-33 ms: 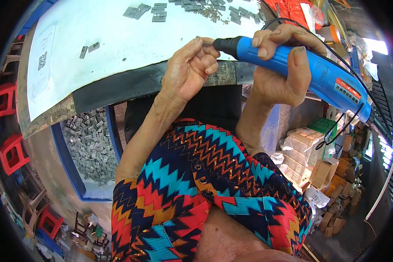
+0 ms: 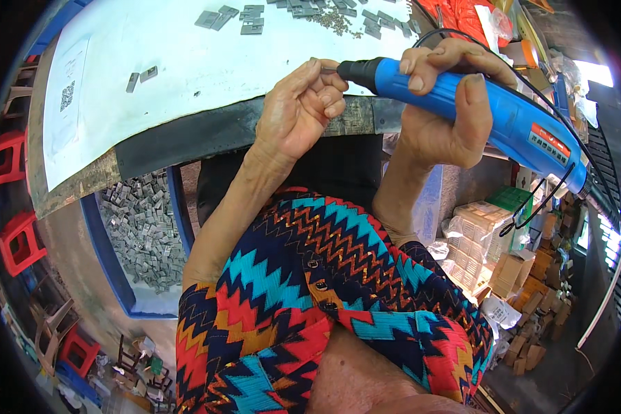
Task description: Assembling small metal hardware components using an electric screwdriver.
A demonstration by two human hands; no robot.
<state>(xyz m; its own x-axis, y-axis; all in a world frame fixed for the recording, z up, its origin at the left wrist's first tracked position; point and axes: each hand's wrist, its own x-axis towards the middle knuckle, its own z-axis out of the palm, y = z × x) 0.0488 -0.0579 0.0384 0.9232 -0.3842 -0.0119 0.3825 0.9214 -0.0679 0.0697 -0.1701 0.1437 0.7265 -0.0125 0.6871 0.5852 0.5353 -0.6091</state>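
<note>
My right hand (image 2: 455, 103) is wrapped round a blue electric screwdriver (image 2: 514, 121) with a black nose, held nearly level above the table's front edge. A thin bit sticks out of the nose toward my left hand (image 2: 298, 114). The thumb and forefinger of that hand are pinched together at the bit's end, and the other fingers are curled. Whether they grip the bit itself or a small part is too small to tell. Two grey metal pieces (image 2: 148, 74) lie apart on the white-covered table (image 2: 186, 62). Several more grey blocks (image 2: 252, 19) lie at the far side.
A heap of small brass-coloured screws (image 2: 334, 22) lies among the far blocks. Below the table on the left stands a blue tray (image 2: 103, 252) full of grey pieces. A black cord (image 2: 531, 79) runs along the screwdriver. Red stools (image 2: 21, 241) stand at left, cardboard boxes (image 2: 510, 269) at right.
</note>
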